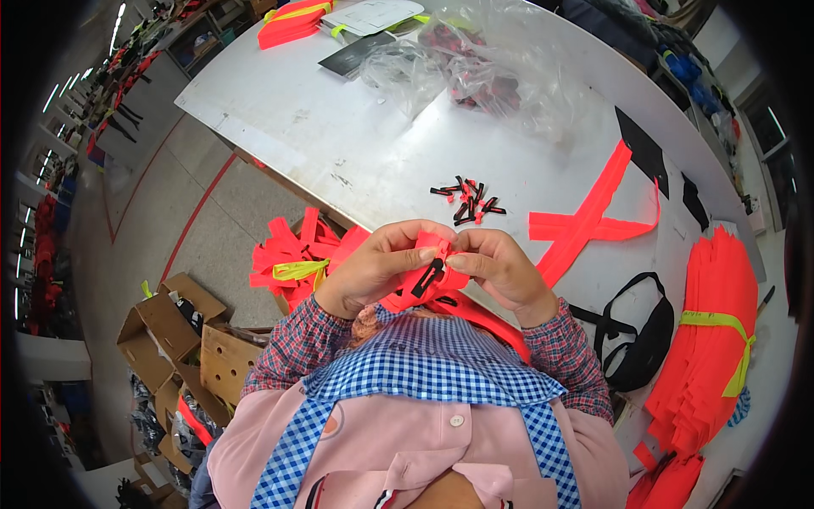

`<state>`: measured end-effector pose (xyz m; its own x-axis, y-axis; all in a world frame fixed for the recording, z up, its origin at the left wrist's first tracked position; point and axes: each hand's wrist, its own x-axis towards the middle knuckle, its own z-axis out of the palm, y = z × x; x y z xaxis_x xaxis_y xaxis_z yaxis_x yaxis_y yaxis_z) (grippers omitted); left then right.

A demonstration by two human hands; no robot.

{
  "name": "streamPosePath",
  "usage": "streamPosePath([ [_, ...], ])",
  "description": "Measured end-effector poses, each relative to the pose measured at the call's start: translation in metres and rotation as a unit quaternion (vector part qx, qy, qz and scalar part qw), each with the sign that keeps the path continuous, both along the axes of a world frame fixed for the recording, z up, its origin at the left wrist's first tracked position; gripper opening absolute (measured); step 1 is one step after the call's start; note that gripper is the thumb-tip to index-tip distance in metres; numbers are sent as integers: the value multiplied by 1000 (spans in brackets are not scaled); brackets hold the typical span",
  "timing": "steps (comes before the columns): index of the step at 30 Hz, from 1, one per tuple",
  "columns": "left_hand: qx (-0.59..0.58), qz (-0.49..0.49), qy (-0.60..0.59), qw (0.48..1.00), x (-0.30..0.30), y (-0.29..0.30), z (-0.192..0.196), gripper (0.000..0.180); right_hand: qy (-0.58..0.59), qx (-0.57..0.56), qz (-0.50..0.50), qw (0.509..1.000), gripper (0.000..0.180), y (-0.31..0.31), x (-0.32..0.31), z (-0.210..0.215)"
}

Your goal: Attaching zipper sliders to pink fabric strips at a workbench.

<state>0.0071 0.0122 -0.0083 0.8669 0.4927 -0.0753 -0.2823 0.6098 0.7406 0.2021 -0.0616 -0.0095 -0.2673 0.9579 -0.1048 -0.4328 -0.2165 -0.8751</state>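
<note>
Close in front of my chest, my left hand [377, 265] and my right hand [506, 270] pinch a neon coral zipper tape [405, 293]. A black zipper pull [428, 278] hangs on its face, below my left fingers. Both thumbs meet near the tape's top end; the fingertips partly hide what is between them. More of the coral tape, with a dark line along it, trails down to the right past my apron [424, 356]. On the table beyond my hands lies a small pile of black and coral zipper pulls [468, 202].
Crossed coral tapes [585, 222] lie right on the white table [339, 127], near a black bag [640, 348]. Tied coral bundles sit at the right [708, 339] and left [297, 254]. Plastic bags [483, 64] are at the back. Cardboard boxes [174, 318] stand on the floor.
</note>
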Motion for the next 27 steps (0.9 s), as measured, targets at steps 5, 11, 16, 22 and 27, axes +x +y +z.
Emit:
streamPosePath([
  [5,79,-27,64,994,-4,8,-2,27,-12,-35,-22,999,19,-1,0,-6],
  [11,178,33,76,981,0,0,17,37,-200,101,-127,966,18,-2,-3,-4],
  [16,297,69,184,935,-7,-5,17,32,-157,184,-150,959,15,-4,-10,-2],
  [22,447,88,238,858,-9,-11,32,18,-338,337,-175,861,15,-6,-10,2],
  [27,461,74,230,854,-13,-7,30,15,-384,413,-202,801,20,-6,-15,4],
])
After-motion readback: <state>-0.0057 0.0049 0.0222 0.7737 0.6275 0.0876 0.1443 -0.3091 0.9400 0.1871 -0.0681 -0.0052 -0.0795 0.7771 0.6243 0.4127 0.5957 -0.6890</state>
